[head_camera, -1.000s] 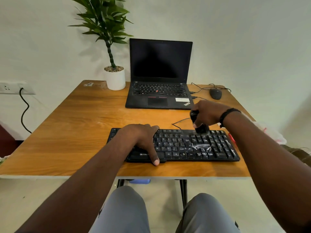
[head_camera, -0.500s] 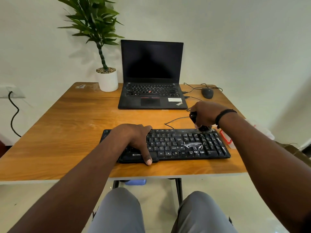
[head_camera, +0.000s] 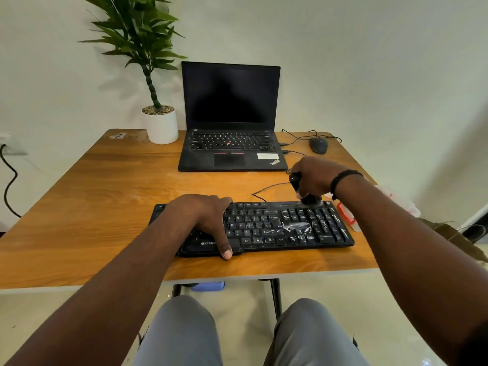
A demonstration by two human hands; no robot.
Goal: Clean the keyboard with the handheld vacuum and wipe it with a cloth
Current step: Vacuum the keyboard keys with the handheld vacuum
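Head view: right hand grips black vacuum; glossy keyboard.

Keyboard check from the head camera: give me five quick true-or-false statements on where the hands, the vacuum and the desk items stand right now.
1. The right hand grips the handheld vacuum at the keyboard's far right edge. True.
2. The left hand is lifted clear of the keyboard. False: it rests on the keyboard's left part, thumb at the front edge.
3. The laptop lid is shut. False: it stands open with a dark screen.
4. A mouse lies to the right of the laptop. True.
5. The potted plant stands to the right of the laptop. False: it stands to its left.
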